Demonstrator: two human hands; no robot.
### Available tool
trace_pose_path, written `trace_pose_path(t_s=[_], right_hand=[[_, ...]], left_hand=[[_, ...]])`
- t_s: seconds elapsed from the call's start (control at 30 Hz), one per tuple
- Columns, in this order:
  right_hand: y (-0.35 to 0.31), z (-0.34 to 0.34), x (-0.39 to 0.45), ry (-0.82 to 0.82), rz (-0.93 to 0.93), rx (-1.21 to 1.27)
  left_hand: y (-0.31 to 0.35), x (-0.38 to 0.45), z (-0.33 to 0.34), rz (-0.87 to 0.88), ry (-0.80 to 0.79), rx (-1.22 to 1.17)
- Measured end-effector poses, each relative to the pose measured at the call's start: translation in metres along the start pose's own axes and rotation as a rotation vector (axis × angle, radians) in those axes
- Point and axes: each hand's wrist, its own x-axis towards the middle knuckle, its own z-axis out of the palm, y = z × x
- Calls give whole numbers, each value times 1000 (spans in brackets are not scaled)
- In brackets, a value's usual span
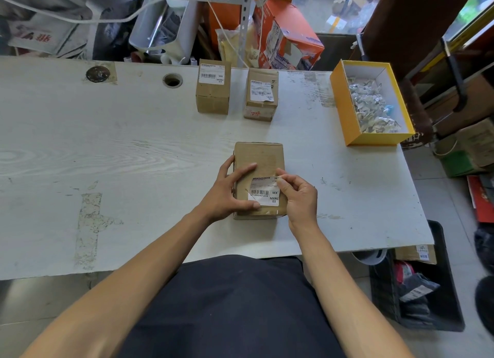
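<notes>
A brown cardboard box (263,159) lies flat on the white table (120,149) right in front of me. A white barcode label (264,194) is stuck on its near half. My left hand (227,192) holds the box by its left side, fingers spread over the top and thumb pressing the label's lower edge. My right hand (299,194) is at the box's right side, its thumb and forefinger pinching the label's upper right corner.
Two more labelled cardboard boxes (213,90) (260,95) stand at the table's far edge. An open yellow box (344,111) with several crumpled paper scraps sits at the right. A cable hole (172,80) lies far left. Clutter fills the floor beyond and to the right.
</notes>
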Motion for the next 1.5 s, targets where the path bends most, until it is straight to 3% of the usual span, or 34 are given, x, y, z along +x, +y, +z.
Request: trace_pose_path(t_s=[1.5], right_hand=[[-3,-1,-1,-4,3,-44]], left_hand=[[0,0,0,-17,-3,-8]])
